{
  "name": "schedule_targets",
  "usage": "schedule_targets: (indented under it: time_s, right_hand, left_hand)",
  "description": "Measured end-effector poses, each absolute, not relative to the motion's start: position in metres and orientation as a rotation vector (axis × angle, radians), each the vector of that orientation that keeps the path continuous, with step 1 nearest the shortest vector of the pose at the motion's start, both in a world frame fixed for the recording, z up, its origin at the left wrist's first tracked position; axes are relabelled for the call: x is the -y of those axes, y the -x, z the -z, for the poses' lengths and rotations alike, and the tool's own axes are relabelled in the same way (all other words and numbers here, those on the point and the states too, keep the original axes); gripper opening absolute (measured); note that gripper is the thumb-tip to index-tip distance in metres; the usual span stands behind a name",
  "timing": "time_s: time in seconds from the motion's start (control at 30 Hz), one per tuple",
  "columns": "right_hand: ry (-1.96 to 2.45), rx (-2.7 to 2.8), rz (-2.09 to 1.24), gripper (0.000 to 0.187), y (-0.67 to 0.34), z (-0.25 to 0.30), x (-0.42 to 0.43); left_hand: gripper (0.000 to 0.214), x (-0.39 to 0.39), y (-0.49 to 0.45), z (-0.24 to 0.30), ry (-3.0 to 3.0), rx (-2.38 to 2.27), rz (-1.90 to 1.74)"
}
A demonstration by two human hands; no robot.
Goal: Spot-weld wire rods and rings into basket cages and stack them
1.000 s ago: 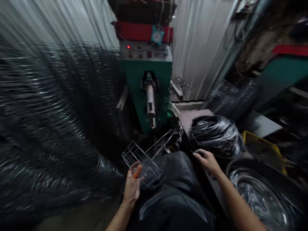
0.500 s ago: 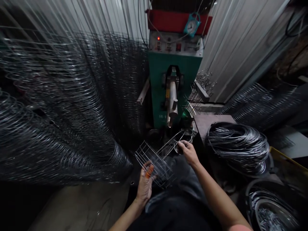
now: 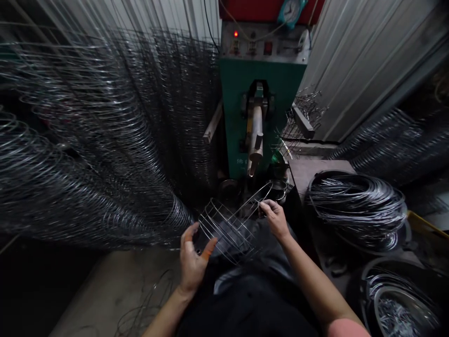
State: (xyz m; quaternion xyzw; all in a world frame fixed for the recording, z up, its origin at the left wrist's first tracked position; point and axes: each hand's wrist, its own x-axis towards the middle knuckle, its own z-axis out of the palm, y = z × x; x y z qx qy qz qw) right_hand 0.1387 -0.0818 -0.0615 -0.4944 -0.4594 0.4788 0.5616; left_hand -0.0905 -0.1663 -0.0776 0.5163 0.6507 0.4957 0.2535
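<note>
A wire basket [image 3: 228, 230] with a crossed grid and a long looped end tilts above my lap. My right hand [image 3: 276, 220] pinches its wire close to the loop, thumb against the bent fingers. Just off the grid's left corner, my left hand [image 3: 192, 262] is open, thumb and fingers spread apart. Orange wrapping covers its thumb, and the fingertips are close to the wires. Beyond the basket, the green machine [image 3: 264, 98] has a metal electrode arm [image 3: 256, 133] that points down toward me.
Tall stacks of wire rings and frames [image 3: 133, 140] crowd the left side. At right, a bundle of cut wires [image 3: 358, 201] rests on a bench, with a tub of small wire pieces [image 3: 396, 318] below. Loose wires [image 3: 140, 313] lie on the floor.
My left hand has let go of the grid and moved left, its fingers spreading. The right hand keeps its pinch on the basket. The view has tipped slightly down.
</note>
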Motion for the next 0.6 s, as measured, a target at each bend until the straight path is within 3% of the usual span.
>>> schedule_targets:
  time_s: [0.1,0.2,0.43,0.6]
  right_hand:
    - [1.170,1.104,-1.116,0.026,-0.134,0.059,0.083]
    - [1.208,1.138,-1.097,0.028,-0.131,0.053,0.086]
    - [1.240,1.129,-1.061,0.030,-0.135,0.047,0.090]
    - [1.235,1.084,-1.090,0.031,-0.132,0.048,0.079]
  left_hand:
    - [0.064,0.144,0.072,0.038,-2.125,-1.807,-1.165]
    - [0.066,0.119,0.039,0.017,-2.446,-1.773,-0.896]
    - [0.042,0.094,0.006,0.022,-2.442,-1.694,-0.652]
    - [0.038,0.084,0.006,0.015,-2.526,-1.701,-0.615]
